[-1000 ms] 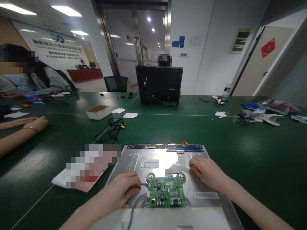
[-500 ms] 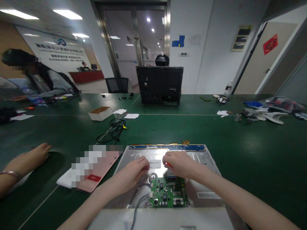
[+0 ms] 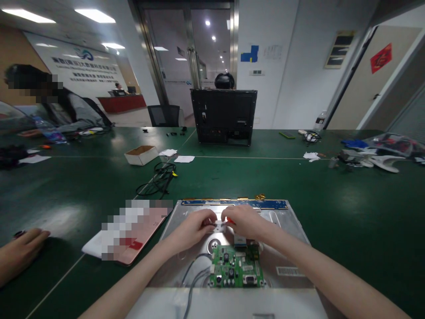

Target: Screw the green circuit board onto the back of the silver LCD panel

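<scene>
My left hand (image 3: 197, 224) is closed in a pinch above a metal display panel (image 3: 275, 248) lying back side up. A small pale piece (image 3: 219, 227) shows between the fingertips of both hands; its kind is unclear. Close on the right, my right hand (image 3: 244, 219) has its fingers curled around something with a small red part (image 3: 230, 220), mostly hidden. Nearer to me, a green circuit board (image 3: 235, 266) sits on the panel, with grey cables (image 3: 195, 277) at its left side. Along the panel's far edge runs a blue circuit strip (image 3: 274, 204).
Left of the panel lie a pink packet (image 3: 146, 232) and another person's hand (image 3: 28, 246). Beyond are black cables (image 3: 159, 177), a small open box (image 3: 142, 156) and a black monitor (image 3: 224, 117). Assorted parts (image 3: 365, 157) lie at the far right.
My two hands have come closer together over the panel, with the pale piece now between them. The other person's hand at the left has moved left and toward me.
</scene>
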`<state>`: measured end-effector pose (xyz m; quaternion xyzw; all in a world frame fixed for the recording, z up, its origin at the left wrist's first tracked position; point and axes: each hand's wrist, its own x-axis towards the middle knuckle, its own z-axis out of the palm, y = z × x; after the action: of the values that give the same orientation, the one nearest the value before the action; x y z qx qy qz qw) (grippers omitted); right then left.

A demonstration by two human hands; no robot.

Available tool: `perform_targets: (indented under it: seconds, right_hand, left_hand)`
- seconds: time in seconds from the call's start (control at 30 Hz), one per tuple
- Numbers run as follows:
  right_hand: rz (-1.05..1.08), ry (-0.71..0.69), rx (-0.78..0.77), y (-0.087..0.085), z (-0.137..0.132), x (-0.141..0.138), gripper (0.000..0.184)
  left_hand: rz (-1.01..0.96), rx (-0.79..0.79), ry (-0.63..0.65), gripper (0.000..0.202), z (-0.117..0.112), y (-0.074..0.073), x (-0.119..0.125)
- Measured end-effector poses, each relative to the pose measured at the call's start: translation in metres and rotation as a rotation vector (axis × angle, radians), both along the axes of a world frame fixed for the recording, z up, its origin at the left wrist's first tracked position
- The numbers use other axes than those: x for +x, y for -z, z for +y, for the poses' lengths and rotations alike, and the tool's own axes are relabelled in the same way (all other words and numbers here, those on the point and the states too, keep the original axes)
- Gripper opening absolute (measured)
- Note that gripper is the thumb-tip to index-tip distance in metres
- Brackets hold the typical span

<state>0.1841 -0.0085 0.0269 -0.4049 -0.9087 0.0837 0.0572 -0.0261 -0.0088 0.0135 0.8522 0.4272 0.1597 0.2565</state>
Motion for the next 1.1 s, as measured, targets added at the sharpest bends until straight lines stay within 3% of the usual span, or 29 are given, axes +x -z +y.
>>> perform_targets:
  seconds: [0.23,0.43,0.57,0.67,0.8,0.97,1.1]
  right_hand:
    - [-0.025,0.095,0.02,-0.012,-0.04,0.055,0.017]
    - [-0.196,-0.064,0.141,0.012,-0.09,0.076,0.034]
    - [-0.195,-0.247,0.367,0.029,-0.102,0.076,0.026]
    - [-0.121,-0.272,0.424,0.036,-0.1,0.08,0.019]
    - [0.054,-0.171,0.381,0.033,-0.093,0.084,0.022]
    - [0.3,0.008,0.173,0.018,-0.08,0.076,0.017]
    - [0.434,0.102,0.034,0.006,-0.068,0.066,0.019]
  left_hand:
    - [0.051,0.012,0.013,0.01,-0.028,-0.012,-0.029]
    - [0.066,-0.02,0.137,0.024,-0.051,-0.016,-0.031]
    - [0.068,0.037,0.207,0.027,-0.052,-0.014,-0.023]
    - [0.075,0.064,0.229,0.032,-0.051,-0.013,-0.018]
    - [0.07,0.072,0.22,0.037,-0.048,-0.01,-0.017]
    - [-0.051,0.063,0.202,0.02,-0.043,-0.004,-0.016]
    - [-0.121,0.069,0.071,0.027,-0.044,0.001,-0.016]
